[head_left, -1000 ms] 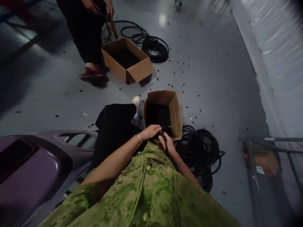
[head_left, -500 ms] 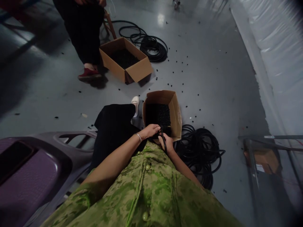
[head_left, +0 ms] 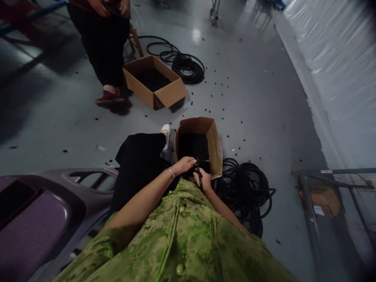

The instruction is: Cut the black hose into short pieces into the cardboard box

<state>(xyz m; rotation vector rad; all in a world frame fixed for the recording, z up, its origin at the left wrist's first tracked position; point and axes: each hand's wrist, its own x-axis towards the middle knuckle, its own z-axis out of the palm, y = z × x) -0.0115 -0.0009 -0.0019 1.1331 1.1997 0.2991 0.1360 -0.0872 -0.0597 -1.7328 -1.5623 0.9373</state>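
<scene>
Both hands work low over the near edge of an open cardboard box [head_left: 216, 156] that stands in front of my body. My right hand [head_left: 205, 180] is closed around a slim, dark, slightly curved object [head_left: 199, 177], like a handle or a bit of hose; its exact kind cannot be made out. My left hand [head_left: 185, 164], with a bracelet at the wrist, is pinched close to the upper end of that object. What its fingertips hold is too small to tell. Many small black pieces [head_left: 200, 147] lie inside the box.
A tangled coil of black hose [head_left: 245, 188] lies right of the box. Farther off are another cardboard box [head_left: 170, 93] with black pieces, a second coil [head_left: 189, 70] and a standing person [head_left: 101, 43]. Black bits dot the floor. A purple chair [head_left: 38, 231] is at left.
The view has tipped slightly, so the far things sit lower in it. My hands stay together over the box, and the dark object in my right hand appears a little straighter.
</scene>
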